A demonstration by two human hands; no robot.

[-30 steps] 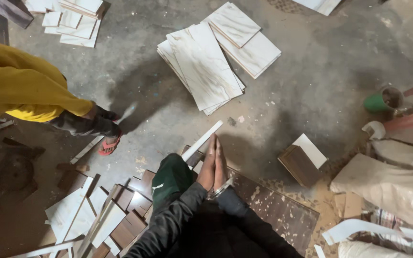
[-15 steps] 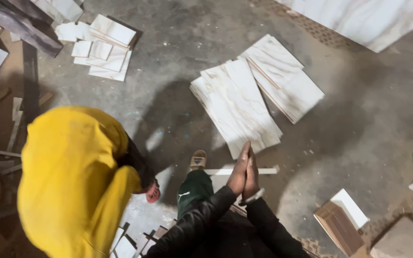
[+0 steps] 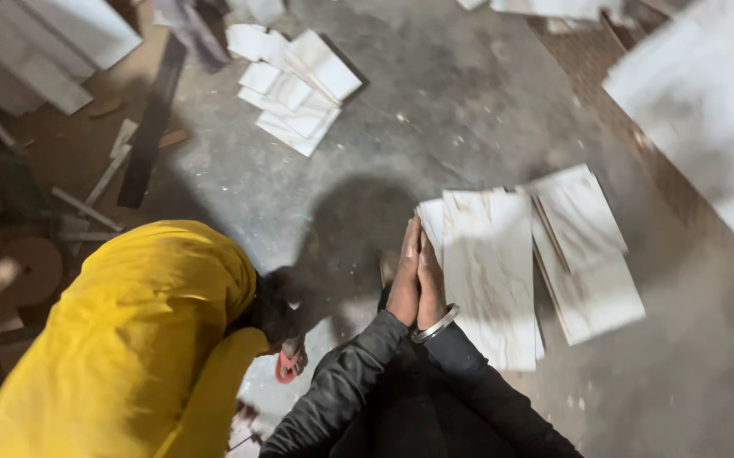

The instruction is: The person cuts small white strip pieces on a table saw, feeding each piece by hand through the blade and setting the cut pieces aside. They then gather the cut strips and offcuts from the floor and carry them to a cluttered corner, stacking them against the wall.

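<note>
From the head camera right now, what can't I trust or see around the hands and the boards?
- Palms of the left hand and right hand: pressed flat together, so anything between them is hidden.
- Pale boards: motion blur hides edges and count; the hands cover the near-left corner.
- Large pale sheet: blurred, cut off by the right edge.
- Floor at lower left: hidden by the person in yellow.

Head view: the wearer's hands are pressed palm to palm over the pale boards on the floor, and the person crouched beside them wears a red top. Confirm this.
Not quite. The head view shows the left hand and right hand pressed together over the pale boards, but the crouching person wears a yellow top, not red.
</note>
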